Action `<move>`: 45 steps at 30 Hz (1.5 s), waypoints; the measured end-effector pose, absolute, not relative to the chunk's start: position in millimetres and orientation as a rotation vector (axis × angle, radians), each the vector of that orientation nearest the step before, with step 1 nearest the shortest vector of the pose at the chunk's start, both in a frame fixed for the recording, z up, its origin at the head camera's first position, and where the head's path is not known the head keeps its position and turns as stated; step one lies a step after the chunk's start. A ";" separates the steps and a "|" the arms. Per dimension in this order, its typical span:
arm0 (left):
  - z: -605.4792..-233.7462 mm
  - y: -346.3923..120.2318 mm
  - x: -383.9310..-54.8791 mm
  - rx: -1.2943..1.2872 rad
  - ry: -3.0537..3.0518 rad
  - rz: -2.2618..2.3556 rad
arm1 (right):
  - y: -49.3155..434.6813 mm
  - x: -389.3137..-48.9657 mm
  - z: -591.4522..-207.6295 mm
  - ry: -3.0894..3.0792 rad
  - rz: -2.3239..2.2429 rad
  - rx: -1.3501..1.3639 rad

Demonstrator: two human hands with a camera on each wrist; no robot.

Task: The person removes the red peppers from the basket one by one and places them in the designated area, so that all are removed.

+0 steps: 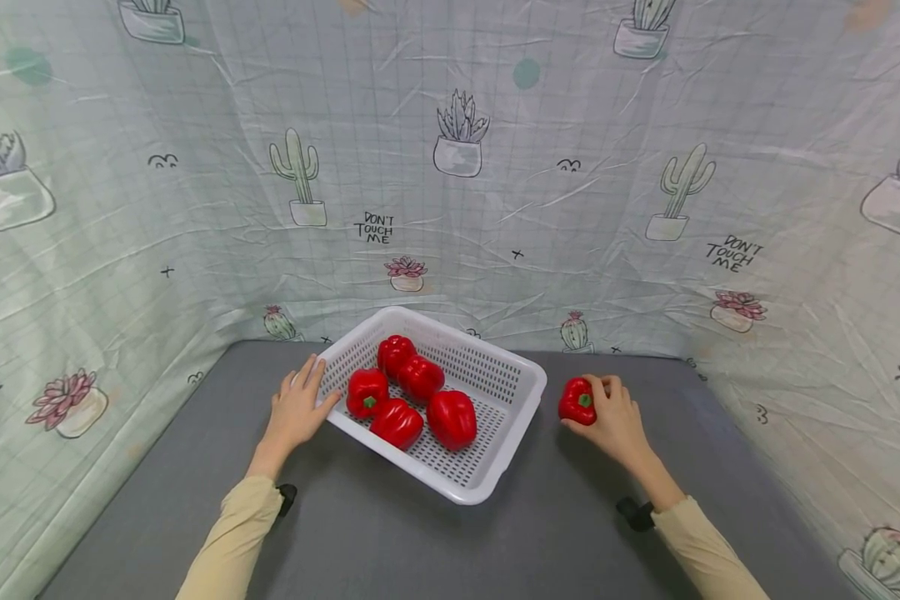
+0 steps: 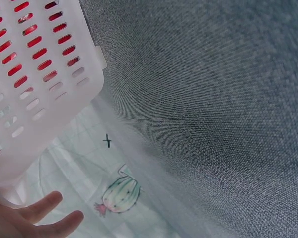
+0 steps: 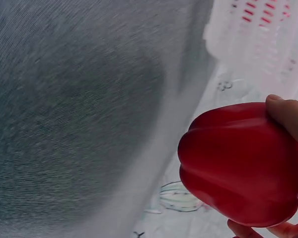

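Note:
A red bell pepper is gripped by my right hand, to the right of the basket; its green stem faces the head camera. In the right wrist view the same bell pepper sits between thumb and fingers, with a shadow on the table beside it. My left hand touches the left rim of a white perforated plastic basket, fingers spread and fairly straight. Inside that basket lie several more red bell peppers. The left wrist view catches two extended fingers beside the basket wall.
A dark grey cloth-covered table lies under the basket. Behind it and along both sides hangs a pale curtain printed with cacti and lettering. Dark wrist straps show near both sleeves.

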State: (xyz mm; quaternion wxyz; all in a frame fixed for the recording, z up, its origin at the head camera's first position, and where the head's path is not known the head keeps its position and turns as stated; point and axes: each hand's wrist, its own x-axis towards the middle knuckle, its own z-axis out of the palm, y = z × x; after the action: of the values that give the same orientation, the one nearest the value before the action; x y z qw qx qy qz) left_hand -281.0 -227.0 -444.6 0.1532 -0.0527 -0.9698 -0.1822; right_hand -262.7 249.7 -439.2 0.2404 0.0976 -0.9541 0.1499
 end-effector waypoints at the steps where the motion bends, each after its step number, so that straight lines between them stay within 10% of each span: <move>1: -444.3 -227.0 -281.1 -0.150 -2.781 -0.521 | 251.2 -264.4 -440.5 -2.617 0.409 0.260; 45: -445.3 -226.3 -281.1 -0.138 -2.765 -0.524 | 268.9 -339.5 -460.6 -2.722 0.430 0.279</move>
State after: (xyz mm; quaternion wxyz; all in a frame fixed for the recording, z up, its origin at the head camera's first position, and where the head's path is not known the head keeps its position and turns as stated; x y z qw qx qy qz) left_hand -281.1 -226.3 -445.3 0.1614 -0.0485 -0.9685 -0.1835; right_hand -339.5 268.9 -460.6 0.1848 0.0988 -0.9658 0.1527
